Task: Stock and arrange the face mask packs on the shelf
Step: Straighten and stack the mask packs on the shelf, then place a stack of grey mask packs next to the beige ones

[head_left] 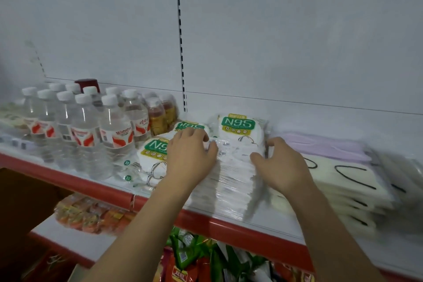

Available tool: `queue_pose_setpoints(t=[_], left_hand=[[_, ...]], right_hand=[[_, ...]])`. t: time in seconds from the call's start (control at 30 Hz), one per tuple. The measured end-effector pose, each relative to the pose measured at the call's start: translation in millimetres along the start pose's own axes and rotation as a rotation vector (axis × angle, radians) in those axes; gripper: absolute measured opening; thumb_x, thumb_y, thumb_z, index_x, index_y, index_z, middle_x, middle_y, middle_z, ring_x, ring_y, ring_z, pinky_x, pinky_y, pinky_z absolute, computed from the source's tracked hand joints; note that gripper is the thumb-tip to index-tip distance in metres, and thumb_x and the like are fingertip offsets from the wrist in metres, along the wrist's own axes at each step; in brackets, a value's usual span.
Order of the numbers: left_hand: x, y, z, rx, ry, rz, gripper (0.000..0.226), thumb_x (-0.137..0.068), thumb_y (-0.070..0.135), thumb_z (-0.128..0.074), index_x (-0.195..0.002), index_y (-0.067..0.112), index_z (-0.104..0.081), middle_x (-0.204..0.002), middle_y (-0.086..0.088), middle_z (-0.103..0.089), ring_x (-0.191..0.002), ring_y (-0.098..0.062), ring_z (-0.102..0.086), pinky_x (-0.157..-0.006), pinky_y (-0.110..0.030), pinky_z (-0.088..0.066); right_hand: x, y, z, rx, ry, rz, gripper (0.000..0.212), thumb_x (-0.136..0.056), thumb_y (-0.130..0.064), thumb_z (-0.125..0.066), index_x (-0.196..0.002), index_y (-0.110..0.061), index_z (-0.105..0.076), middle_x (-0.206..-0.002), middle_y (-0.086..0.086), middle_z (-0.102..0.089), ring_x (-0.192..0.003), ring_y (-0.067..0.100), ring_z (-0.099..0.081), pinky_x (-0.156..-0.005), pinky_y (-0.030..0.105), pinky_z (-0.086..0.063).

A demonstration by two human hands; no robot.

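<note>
A thick plastic-wrapped stack of white N95 mask packs (238, 142) lies on the white shelf (274, 224), its green label facing me upside down. My left hand (190, 155) rests against the stack's left side with fingers lightly bent over the neighbouring packs. My right hand (279, 165) holds the stack's right edge, thumb on top and fingers curled round the side. Two more N95 packs (153, 158) lie to the left, one behind the other, partly hidden by my left hand.
Clear water bottles (82, 130) and small amber bottles (158, 114) crowd the shelf's left part. Purple mask packs (325, 146) and cream mask packs (343, 176) lie at the right. The shelf has a red front edge (229, 226); snack bags (196, 256) fill the shelf below.
</note>
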State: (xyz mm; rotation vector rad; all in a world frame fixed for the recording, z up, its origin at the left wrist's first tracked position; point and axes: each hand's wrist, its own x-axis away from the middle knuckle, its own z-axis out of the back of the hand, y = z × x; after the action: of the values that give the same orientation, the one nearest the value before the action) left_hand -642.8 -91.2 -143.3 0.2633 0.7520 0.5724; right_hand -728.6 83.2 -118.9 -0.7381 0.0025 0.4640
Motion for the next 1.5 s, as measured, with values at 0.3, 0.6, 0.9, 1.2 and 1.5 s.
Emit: queue_pose_setpoints(t=[0.3,0.6,0.9,1.2,1.5], left_hand=[[7.9,43.6,5.5,0.364,0.109,-0.187,0.021,-0.096,0.029,-0.060,-0.113,0.017,-0.063,-0.111,0.006,-0.066,-0.106,-0.013,-0.057,-0.086,-0.025,-0.041],[56.6,159.2,-22.7,0.820,-0.093,-0.221,0.015,-0.095,0.024,-0.061,-0.110,0.028,-0.061,-0.102,0.018,-0.067,-0.100,0.004,-0.059,-0.084,-0.015,-0.047],[94.9,261.0,-76.7,0.712,-0.330,-0.252,0.023,-0.100,0.027,-0.052,-0.119,0.026,-0.065,-0.117,0.015,-0.066,-0.108,-0.003,-0.060,-0.092,-0.022,-0.048],[123.4,345.7,-106.6,0.409,-0.427,-0.237,0.041,-0.100,0.028,-0.051,-0.138,0.010,-0.048,-0.141,-0.006,-0.051,-0.124,-0.020,-0.049,-0.088,-0.025,-0.036],[143.1,368.0,-125.4,0.285,-0.492,-0.210,0.055,-0.092,0.028,-0.053,-0.144,0.021,-0.039,-0.136,-0.001,-0.053,-0.122,-0.022,-0.052,-0.092,-0.036,-0.046]], right_hand=[[21.3,17.4,4.8,-0.216,0.420,0.267,0.007,-0.091,-0.031,-0.065,-0.095,-0.026,-0.064,-0.072,-0.012,-0.063,-0.069,0.004,-0.060,-0.068,0.029,-0.047],[52.9,83.0,70.2,-0.169,0.572,0.200,0.008,-0.093,-0.032,-0.061,-0.092,-0.031,-0.068,-0.086,-0.019,-0.067,-0.085,-0.004,-0.061,-0.068,0.009,-0.045],[59.5,189.5,161.8,-0.208,0.631,0.054,0.020,-0.094,-0.035,-0.059,-0.111,-0.025,-0.065,-0.106,-0.013,-0.066,-0.098,0.005,-0.062,-0.088,0.031,-0.053],[16.5,283.1,203.9,-0.267,0.201,-0.027,0.044,-0.099,-0.043,-0.053,-0.136,-0.019,-0.056,-0.134,-0.003,-0.061,-0.124,0.014,-0.054,-0.107,0.033,-0.041],[-22.9,282.9,205.6,-0.211,0.040,-0.098,0.043,-0.091,-0.046,-0.056,-0.119,-0.015,-0.062,-0.119,-0.001,-0.064,-0.108,0.020,-0.059,-0.089,0.033,-0.045]])
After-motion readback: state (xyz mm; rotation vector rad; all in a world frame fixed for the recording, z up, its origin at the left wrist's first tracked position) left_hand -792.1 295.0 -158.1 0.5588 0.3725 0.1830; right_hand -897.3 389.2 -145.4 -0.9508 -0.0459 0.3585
